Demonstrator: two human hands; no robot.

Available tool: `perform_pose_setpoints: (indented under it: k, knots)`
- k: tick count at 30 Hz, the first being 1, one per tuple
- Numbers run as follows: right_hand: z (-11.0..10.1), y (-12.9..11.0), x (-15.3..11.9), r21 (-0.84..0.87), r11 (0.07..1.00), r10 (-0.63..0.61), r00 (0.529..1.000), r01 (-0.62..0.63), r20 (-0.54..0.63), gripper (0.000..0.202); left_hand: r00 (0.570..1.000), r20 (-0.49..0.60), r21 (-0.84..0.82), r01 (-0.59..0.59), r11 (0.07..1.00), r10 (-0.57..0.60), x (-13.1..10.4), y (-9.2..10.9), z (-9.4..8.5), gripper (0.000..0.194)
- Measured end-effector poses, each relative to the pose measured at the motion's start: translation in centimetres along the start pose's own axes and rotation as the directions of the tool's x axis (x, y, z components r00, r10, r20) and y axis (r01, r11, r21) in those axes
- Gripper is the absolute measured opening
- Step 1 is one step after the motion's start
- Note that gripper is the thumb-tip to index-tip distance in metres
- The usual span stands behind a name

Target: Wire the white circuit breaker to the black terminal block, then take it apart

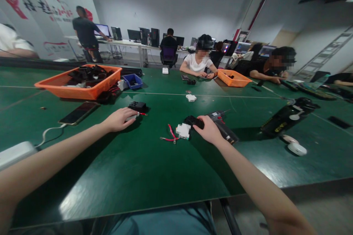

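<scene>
My left hand [120, 119] is closed over a white piece [132, 117], mostly hidden under the fingers, with a short red wire [143, 114] showing beside it. Just beyond those fingers lies a black block-shaped part [138, 106]. My right hand [207, 129] grips a dark black part [193, 120] low over the table. Left of it rests a white circuit breaker [183, 131], and red wires with metal lugs [172, 135] lie at its side. A power screwdriver [217, 115] is partly behind my right hand.
An orange basket [66, 91] of black parts and a blue tray [132, 81] stand at the left. Nearby are a phone [79, 113] with its cable, another white part [191, 98] and a black bottle [288, 117]. Other people sit across the green table [132, 176].
</scene>
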State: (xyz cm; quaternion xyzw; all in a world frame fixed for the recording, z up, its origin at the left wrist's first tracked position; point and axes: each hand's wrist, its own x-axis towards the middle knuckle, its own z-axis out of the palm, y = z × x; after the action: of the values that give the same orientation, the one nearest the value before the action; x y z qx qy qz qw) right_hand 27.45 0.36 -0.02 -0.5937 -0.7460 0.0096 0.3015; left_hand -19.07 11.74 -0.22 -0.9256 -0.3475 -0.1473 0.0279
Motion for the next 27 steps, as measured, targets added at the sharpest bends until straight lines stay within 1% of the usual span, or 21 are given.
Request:
perform_pose_setpoints:
  k: [3, 7, 9, 11, 14, 18, 21, 24, 27]
  knots:
    - [0.0, 0.1, 0.0, -0.002, 1.0, 0.004, 1.0, -0.004, 0.003, 0.034, 0.999, -0.001, 0.017, -0.05, 0.999, 0.05, 0.7, -0.3, -0.1, 0.044]
    - [0.0, 0.0, 0.1, -0.007, 1.0, 0.007, 1.0, -0.007, 0.002, 0.034, 0.998, 0.005, 0.037, -0.068, 0.997, 0.068, 1.5, -0.9, 0.3, 0.043]
    - [-0.1, -0.1, 0.1, -0.007, 1.0, 0.006, 1.0, -0.006, 0.003, 0.033, 0.997, -0.004, 0.042, -0.072, 0.996, 0.073, 1.9, -1.1, 0.6, 0.045]
    - [-0.1, -0.1, 0.1, -0.006, 1.0, 0.004, 1.0, -0.004, 0.005, 0.032, 0.997, -0.038, 0.06, -0.066, 0.996, 0.068, 2.2, -1.2, 1.0, 0.051]
    - [-0.1, -0.1, 0.1, -0.003, 1.0, 0.008, 1.0, -0.008, 0.009, 0.034, 0.997, -0.079, 0.085, -0.011, 0.996, 0.018, 2.7, -1.4, 1.8, 0.065]
    - [0.0, 0.1, 0.2, 0.006, 1.0, 0.017, 1.0, -0.017, 0.015, 0.035, 0.997, -0.014, 0.039, 0.08, 0.996, -0.079, 3.8, -2.4, 3.2, 0.072]
    - [0.1, 0.1, 0.2, 0.014, 1.0, 0.019, 1.0, -0.02, 0.017, 0.035, 0.997, 0.0, 0.021, 0.08, 0.997, -0.08, 5.1, -2.9, 4.0, 0.073]
    - [0.1, 0.1, 0.2, 0.013, 1.0, 0.017, 1.0, -0.017, 0.015, 0.035, 0.997, -0.017, 0.043, 0.079, 0.996, -0.078, 6.7, -2.5, 4.6, 0.072]
    - [0.0, 0.1, 0.1, 0.007, 1.0, 0.017, 1.0, -0.017, 0.019, 0.035, 0.992, -0.034, 0.059, 0.122, 0.991, -0.12, 8.8, -1.4, 5.1, 0.07]
